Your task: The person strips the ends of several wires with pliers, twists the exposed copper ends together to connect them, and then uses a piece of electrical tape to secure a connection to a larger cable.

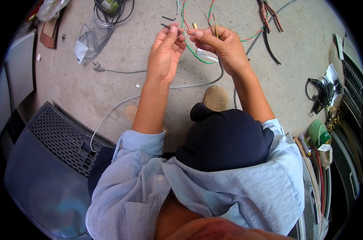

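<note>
Above the floor, my two hands are raised close together. My left hand [164, 54] pinches at a thin wire [187, 30] that spans the small gap between my fingertips. A short black tube [165, 25] shows at its thumb tip; I cannot tell if it is held or lies behind. My right hand [225, 46] is closed on the split end of a grey cable [203, 84], with thumb and forefinger on the thin wire. Yellowish-brown cores [215, 25] stick up past its knuckles. Another short black piece [169, 18] lies just beyond my left hand.
Red and green wires [197, 57] loop over the concrete beyond my hands. Red-handled pliers [267, 18] lie far right. A grey plug [97, 67] and a clear bag [94, 40] are at left. A perforated dark panel [61, 136] stands near left, a green bucket [318, 131] at right.
</note>
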Tool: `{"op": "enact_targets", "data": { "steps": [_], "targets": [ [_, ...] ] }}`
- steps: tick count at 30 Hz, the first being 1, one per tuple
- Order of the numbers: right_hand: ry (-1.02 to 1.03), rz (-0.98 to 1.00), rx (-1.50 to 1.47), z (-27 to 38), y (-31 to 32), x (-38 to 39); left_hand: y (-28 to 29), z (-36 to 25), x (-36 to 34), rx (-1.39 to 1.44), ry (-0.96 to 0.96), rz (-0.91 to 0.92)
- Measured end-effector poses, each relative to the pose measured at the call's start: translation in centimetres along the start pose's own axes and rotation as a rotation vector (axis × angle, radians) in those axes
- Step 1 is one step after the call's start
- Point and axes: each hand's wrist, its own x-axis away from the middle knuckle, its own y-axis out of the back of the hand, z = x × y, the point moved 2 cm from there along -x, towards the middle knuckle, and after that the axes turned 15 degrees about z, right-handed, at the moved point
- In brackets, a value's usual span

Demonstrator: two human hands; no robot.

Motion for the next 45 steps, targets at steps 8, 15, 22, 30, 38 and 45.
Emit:
{"op": "enact_targets", "data": {
  "steps": [8, 15, 22, 30, 38, 45],
  "targets": [
    [0.015, -0.039, 0.086, -0.4, 0.4, 0.0, -0.1, -0.8, 0.1, -0.269, 0.021, -0.026],
    [0.059, -0.079, 0.274, -1.0, 0.7, -0.1, -0.5, -0.4, 0.3, -0.227, 0.066, -0.066],
    [0.275, -0.147, 0.491, -0.3, -0.2, 0.1, -0.6, -0.4, 0.1, -0.207, 0.027, -0.066],
    [0.487, -0.180, 0.697, -0.7, 0.2, -0.5, -0.6, -0.3, 0.2, -0.194, 0.040, -0.053],
    [0.537, -0.259, 0.920, -0.1, -0.1, -0.5, -0.6, -0.6, 0.2, -0.251, 0.064, -0.072],
    [0.565, -0.308, 1.006, 0.0, -0.2, -0.4, -0.7, -0.2, 0.1, -0.282, -0.014, 0.002]
  ]
}}
